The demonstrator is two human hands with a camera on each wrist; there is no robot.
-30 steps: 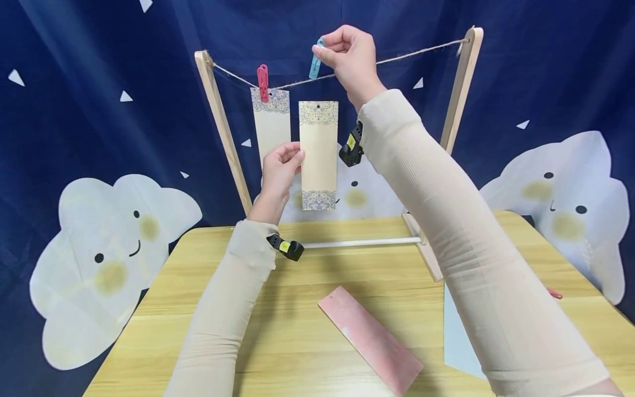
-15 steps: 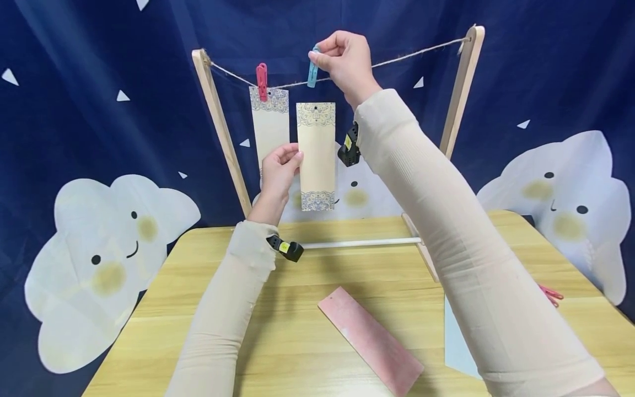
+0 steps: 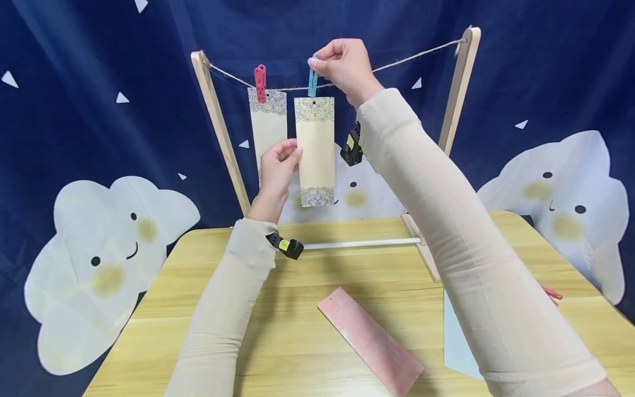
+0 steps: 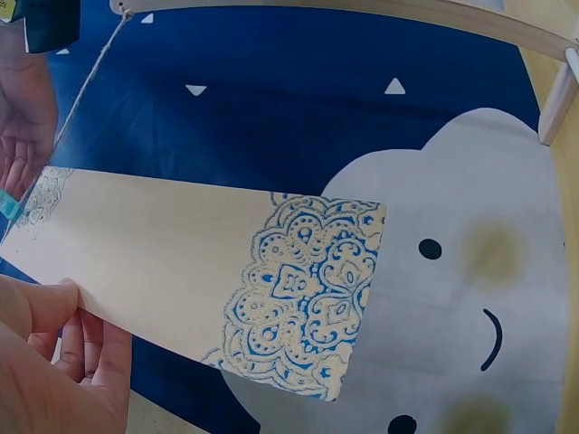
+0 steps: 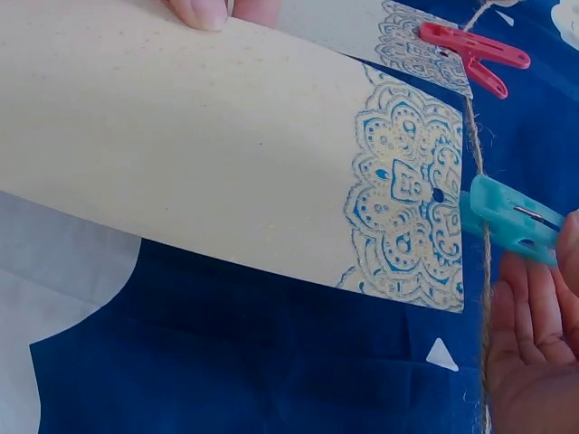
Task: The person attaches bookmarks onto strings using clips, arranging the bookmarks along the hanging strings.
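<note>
A cream bookmark (image 3: 316,154) with blue lace-like patterned ends hangs upright from my left hand (image 3: 278,171), which pinches its left edge between thumb and fingers. Just above its top edge, my right hand (image 3: 347,66) pinches a light blue clothespin (image 3: 312,82) by its upper end. In the right wrist view the clothespin (image 5: 516,221) straddles the twine (image 5: 477,145), one leg in front and the other reaching behind the bookmark's punched end. To the left, a red clothespin (image 3: 260,84) holds a similar bookmark (image 3: 270,121) on the twine, partly behind my left hand.
The twine runs between two wooden posts (image 3: 458,94) joined low down by a white rod (image 3: 367,242). On the wooden table (image 3: 278,331) lie a pink bookmark (image 3: 369,339), a pale blue card (image 3: 458,342) partly under my right arm, and a red clothespin (image 3: 552,295).
My right hand has lowered the blue clothespin onto the twine. My left hand has raised the bookmark slightly, so its top edge now meets the clothespin's lower end.
</note>
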